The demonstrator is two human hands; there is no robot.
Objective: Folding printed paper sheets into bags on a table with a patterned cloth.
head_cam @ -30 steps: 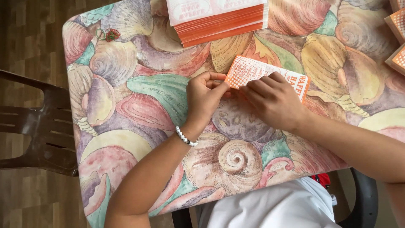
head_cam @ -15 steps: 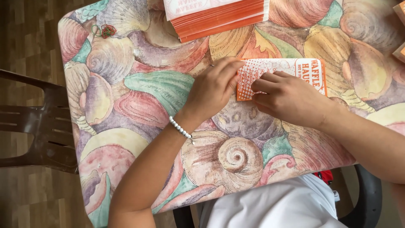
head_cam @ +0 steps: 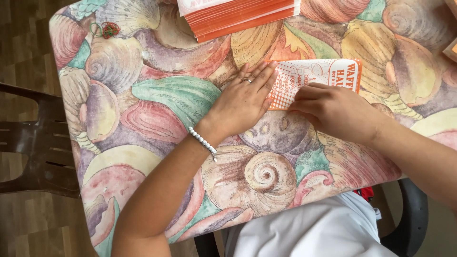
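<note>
A flat orange-and-white printed paper bag lies on the shell-patterned tablecloth. My left hand lies flat, fingers together, pressing on the bag's left end; it wears a ring and a white bead bracelet at the wrist. My right hand rests on the bag's lower edge with fingers curled, fingertips on the paper. The bag's lower right part is hidden under this hand.
A stack of the same orange-edged paper bags sits at the table's far edge. Red and green rubber bands lie at the far left corner. More orange items show at the right edge. A dark wooden chair stands left.
The bag was held up and folded between both hands; now it lies flat on the table. My left hand has opened and flattened onto it.
</note>
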